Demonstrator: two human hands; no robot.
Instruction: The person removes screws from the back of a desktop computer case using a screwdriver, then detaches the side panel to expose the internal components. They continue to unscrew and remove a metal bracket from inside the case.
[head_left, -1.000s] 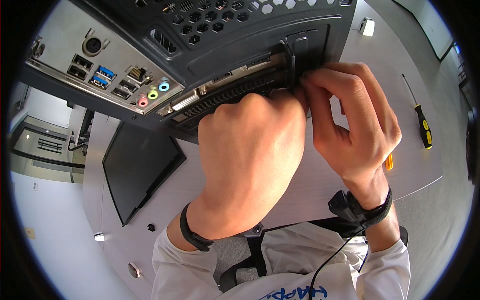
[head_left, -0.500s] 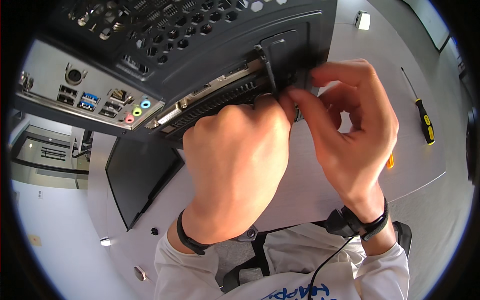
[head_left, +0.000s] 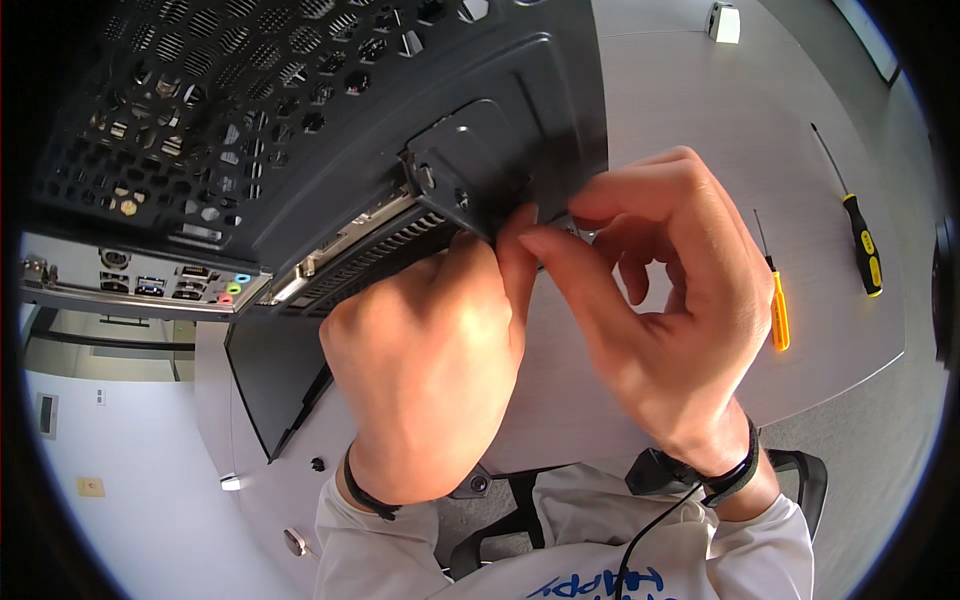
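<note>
A black computer case (head_left: 555, 110) fills the upper left, its rear side with a honeycomb vent toward me. My left hand (head_left: 430, 360) is closed, knuckles up, its fingertips at the case's slot edge, just below a small metal slot cover flap (head_left: 470, 150). What those fingers grip is hidden behind the hand. Close beside it, my right hand (head_left: 680, 310) has thumb and index finger bent toward each other at the case's corner; anything between them is too small to make out. Metal slot brackets (head_left: 355, 228) and a panel of ports (head_left: 170, 280) run leftward from my left hand.
On the light table (head_left: 640, 90) at right lie a black-and-yellow screwdriver (head_left: 862, 245) and a smaller orange-handled screwdriver (head_left: 779, 315). A dark flat panel (head_left: 270, 370) lies left, below the case. A small white block (head_left: 722, 24) stands at the far right.
The case has shifted left and turned in view, showing more of its vent. Both hands have moved left with it, staying at the slot edge. The orange-handled screwdriver is now uncovered.
</note>
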